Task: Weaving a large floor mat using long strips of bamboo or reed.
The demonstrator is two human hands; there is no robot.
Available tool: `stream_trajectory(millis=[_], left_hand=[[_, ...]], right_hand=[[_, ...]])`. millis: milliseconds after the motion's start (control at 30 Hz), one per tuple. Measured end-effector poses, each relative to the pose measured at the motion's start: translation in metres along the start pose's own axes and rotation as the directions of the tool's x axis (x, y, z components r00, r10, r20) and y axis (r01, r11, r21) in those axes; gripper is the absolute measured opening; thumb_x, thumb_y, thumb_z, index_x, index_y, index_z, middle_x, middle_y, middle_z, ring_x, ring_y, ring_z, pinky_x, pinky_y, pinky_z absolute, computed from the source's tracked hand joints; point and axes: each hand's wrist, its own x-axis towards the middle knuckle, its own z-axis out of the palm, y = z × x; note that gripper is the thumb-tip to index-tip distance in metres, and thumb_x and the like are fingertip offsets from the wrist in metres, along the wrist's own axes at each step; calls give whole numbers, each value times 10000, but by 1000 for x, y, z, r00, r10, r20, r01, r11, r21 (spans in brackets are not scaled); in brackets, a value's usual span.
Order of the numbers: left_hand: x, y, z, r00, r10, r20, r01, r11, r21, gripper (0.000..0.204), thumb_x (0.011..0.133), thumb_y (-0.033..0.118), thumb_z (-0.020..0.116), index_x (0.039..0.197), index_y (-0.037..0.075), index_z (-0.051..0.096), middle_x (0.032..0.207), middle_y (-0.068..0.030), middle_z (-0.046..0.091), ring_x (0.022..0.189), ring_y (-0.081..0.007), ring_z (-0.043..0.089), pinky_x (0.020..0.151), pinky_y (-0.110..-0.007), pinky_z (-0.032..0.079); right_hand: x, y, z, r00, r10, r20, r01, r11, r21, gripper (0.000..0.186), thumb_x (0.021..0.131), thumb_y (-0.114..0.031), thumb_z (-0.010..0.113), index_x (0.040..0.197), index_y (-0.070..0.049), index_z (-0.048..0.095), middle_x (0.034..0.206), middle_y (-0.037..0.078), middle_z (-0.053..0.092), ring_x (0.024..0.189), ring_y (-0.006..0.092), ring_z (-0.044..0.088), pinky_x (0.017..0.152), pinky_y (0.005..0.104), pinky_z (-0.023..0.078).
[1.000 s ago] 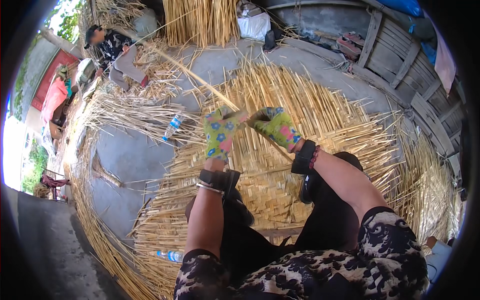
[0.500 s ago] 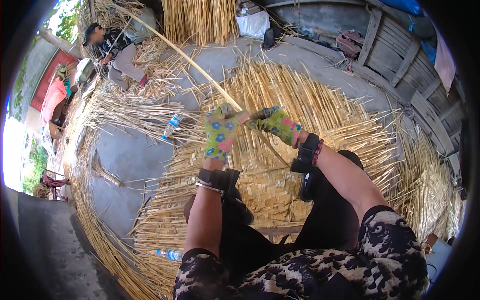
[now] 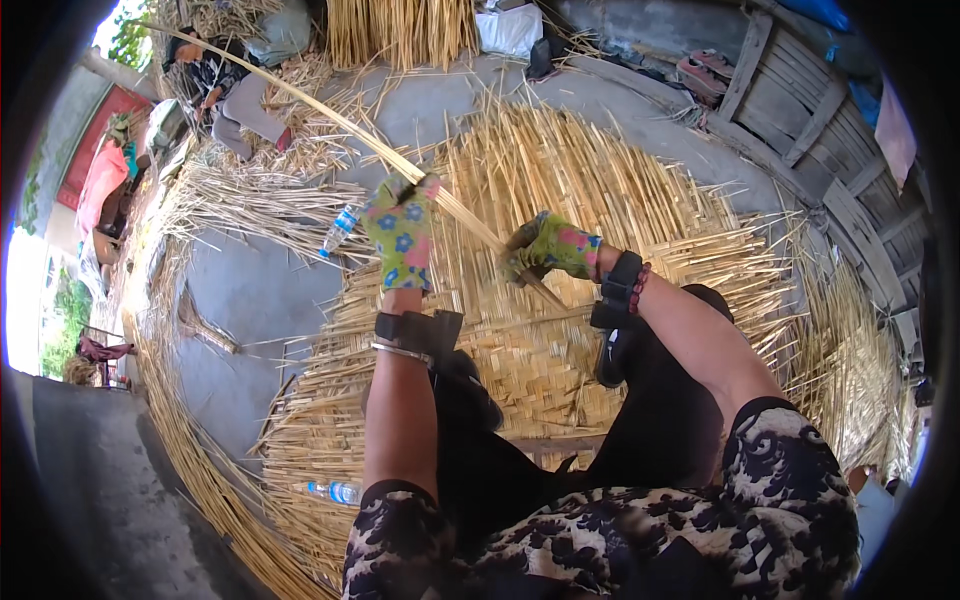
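Observation:
A long pale reed strip [image 3: 330, 120] runs slantwise from the far upper left down between my hands. My left hand [image 3: 402, 235], in a green floral glove, is closed round it partway along. My right hand [image 3: 555, 248], gloved alike, grips the strip close to its near end, which pokes out below the fingers. Under both hands spreads a woven reed mat [image 3: 530, 365], tightly plaited near my feet, with long loose ends fanning out at its far side. The fingertips of both hands are partly hidden.
Water bottles lie at the left, one [image 3: 339, 231] beyond the mat and one [image 3: 335, 492] on its edge. Loose reeds [image 3: 250, 205] are heaped at the far left, where another person [image 3: 235, 95] sits. Reed bundles [image 3: 400, 35] stand at the back; a wooden door [image 3: 800, 110] leans right.
My left hand has moved left and slightly away along the strip, widening the gap between my hands. My right hand has shifted slightly nearer. The strip's far end has swung left.

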Motion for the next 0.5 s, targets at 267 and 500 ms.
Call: stream_trajectory(millis=[267, 500], left_hand=[[-18, -10, 15, 922, -181, 342, 166, 983, 73, 233, 715, 202, 745, 792, 11, 636, 704, -45, 623, 593, -113, 519, 539, -253, 427], [-16, -3, 12, 948, -188, 259, 196, 981, -7, 192, 759, 163, 734, 827, 3, 655, 707, -28, 627, 619, -62, 558, 551, -227, 499]], right_hand=[[9, 4, 2, 994, -61, -88, 59, 998, -23, 222, 830, -31, 599, 1021, 82, 590, 891, 148, 651, 794, 255, 663, 657, 375, 580], [-3, 6, -4, 987, -144, 68, 140, 989, 52, 266, 850, -114, 584, 1056, 53, 612, 931, 136, 657, 765, 195, 661, 626, 292, 537]])
